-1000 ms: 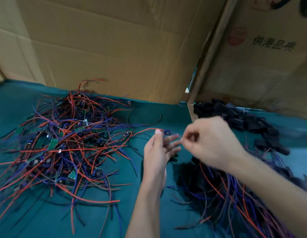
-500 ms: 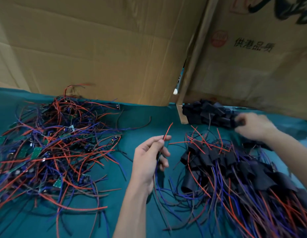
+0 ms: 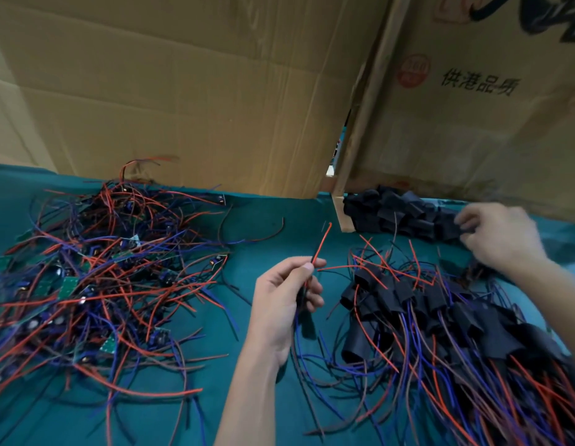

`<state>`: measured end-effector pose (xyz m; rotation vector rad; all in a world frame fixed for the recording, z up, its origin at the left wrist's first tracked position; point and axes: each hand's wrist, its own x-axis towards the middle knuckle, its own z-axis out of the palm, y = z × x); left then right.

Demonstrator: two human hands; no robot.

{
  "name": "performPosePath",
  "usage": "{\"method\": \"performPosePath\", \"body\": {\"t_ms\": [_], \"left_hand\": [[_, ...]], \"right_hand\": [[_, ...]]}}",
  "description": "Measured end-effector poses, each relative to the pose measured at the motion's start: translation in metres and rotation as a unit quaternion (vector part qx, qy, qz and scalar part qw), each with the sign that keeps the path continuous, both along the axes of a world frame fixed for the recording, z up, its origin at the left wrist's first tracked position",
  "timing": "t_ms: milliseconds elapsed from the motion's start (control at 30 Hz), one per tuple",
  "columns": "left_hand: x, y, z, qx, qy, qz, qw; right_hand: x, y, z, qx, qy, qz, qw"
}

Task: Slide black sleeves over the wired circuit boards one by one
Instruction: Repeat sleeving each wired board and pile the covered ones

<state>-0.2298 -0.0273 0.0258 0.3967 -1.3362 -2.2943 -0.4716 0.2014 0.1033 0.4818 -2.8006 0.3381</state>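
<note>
Left hand pinches a wire bundle upright; right hand, well apart, closes on loose black sleeves.

a teal cloth covers the surface from edge to edge, lightly creased in places. behind it stands a wall of brown cardboard: a large creased cardboard sheet on the left and a printed cardboard box panel on the right. the panel carries a round red stamp beside a row of dark printed characters. a narrow gap shows between the two pieces of cardboard
</note>
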Motion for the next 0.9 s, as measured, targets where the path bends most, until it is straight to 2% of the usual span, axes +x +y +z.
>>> {"method": "performPosePath", "body": {"t_ms": [100, 167, 233, 300, 400, 567, 633, 767, 833, 900], "left_hand": [[0.000, 0.000, -0.001, -0.002, 0.004, 0.003, 1.000], [-0.001, 0.000, 0.000, 0.006, 0.013, -0.001, 1.000], [-0.002, 0.000, 0.001, 0.011, 0.018, 0.000, 1.000], [-0.001, 0.000, 0.002, 0.004, 0.020, -0.002, 1.000], [-0.001, 0.001, 0.001, -0.013, 0.029, -0.007, 0.999], [-0.001, 0.000, -0.002, 0.014, 0.043, 0.018, 0.999], [-0.001, 0.000, -0.003, 0.020, 0.043, 0.021, 0.999], [-0.004, -0.001, -0.007, -0.006, 0.034, 0.027, 0.999], [-0.002, -0.002, -0.007, -0.035, 0.037, 0.021, 0.998], [-0.001, -0.001, -0.005, -0.064, 0.034, 0.010, 0.997]], "right_hand": [[0.013, -0.012, 0.024, -0.028, 0.049, 0.015, 0.998], [0.029, -0.023, 0.038, -0.096, 0.047, 0.036, 0.994], [0.060, -0.045, 0.044, -0.225, -0.002, 0.092, 0.970], [0.101, -0.070, 0.036, -0.295, -0.076, 0.167, 0.938], [0.152, -0.106, 0.007, -0.315, -0.159, 0.244, 0.903], [0.178, -0.129, -0.014, -0.374, -0.263, 0.255, 0.852], [0.177, -0.126, -0.016, -0.364, -0.276, 0.262, 0.850], [0.177, -0.122, -0.019, -0.344, -0.244, 0.275, 0.864], [0.174, -0.119, -0.018, -0.371, -0.257, 0.272, 0.850], [0.165, -0.115, -0.011, -0.424, -0.267, 0.227, 0.835]]}}
